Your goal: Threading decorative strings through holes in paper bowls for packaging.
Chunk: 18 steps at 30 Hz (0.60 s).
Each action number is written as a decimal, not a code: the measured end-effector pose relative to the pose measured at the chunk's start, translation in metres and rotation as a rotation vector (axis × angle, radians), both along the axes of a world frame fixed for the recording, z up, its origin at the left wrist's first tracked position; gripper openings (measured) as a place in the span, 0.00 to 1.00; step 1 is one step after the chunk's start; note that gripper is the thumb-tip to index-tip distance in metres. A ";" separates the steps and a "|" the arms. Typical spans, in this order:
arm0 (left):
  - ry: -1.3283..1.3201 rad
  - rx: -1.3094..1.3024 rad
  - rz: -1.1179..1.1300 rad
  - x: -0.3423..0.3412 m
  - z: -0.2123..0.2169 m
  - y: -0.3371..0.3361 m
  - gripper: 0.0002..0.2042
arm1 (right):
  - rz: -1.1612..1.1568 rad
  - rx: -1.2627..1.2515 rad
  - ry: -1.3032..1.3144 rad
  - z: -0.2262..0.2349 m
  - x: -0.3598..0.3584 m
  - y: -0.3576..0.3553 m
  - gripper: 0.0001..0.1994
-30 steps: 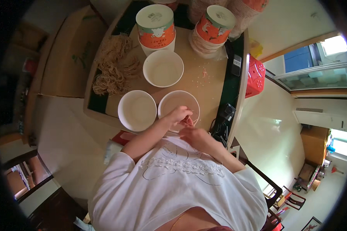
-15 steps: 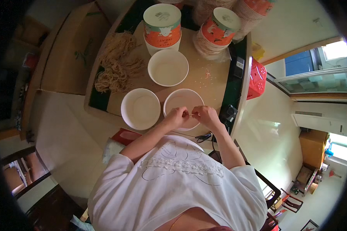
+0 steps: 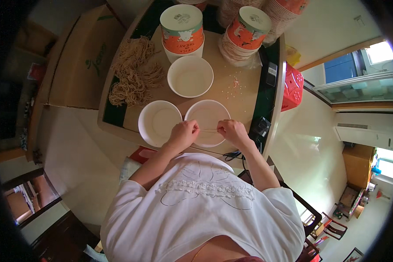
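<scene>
Both hands are pinching a thin strand (image 3: 208,130), left hand (image 3: 183,134) and right hand (image 3: 232,131) each closing fingers on one end. Strand is running left-right, stretching taut over the near-right white bowl (image 3: 207,118), both hands equally close.

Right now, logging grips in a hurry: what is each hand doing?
Left hand: closed, pinching one end of a thin strand.
Right hand: closed, pinching the other end.

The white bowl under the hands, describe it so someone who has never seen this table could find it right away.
On the wooden table, three white bowls form a triangle. It is the near right bowl, at the person's edge. Unlike the others, the left hand and right hand hold a thin strand stretched over it.
</scene>
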<state>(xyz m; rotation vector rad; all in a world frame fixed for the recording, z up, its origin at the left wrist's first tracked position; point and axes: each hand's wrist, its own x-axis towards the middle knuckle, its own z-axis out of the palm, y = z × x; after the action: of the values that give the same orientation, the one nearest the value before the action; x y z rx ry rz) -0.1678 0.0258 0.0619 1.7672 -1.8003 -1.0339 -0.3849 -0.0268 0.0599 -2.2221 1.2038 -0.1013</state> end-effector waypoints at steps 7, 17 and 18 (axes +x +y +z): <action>0.062 0.006 0.080 0.049 0.010 0.011 0.06 | 0.005 -0.032 -0.029 -0.003 0.000 0.002 0.05; -0.031 -0.264 -0.183 -0.013 0.010 0.010 0.09 | -0.201 0.137 -0.270 0.003 0.001 -0.005 0.05; 0.019 -0.298 -0.169 -0.032 -0.009 0.006 0.09 | -0.194 0.136 -0.268 0.002 0.001 -0.006 0.05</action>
<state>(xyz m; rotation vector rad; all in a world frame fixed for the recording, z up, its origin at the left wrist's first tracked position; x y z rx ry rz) -0.1997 0.0315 0.0533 1.4439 -2.0004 -0.7890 -0.3835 -0.0325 0.0622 -1.9009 1.2332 -0.3715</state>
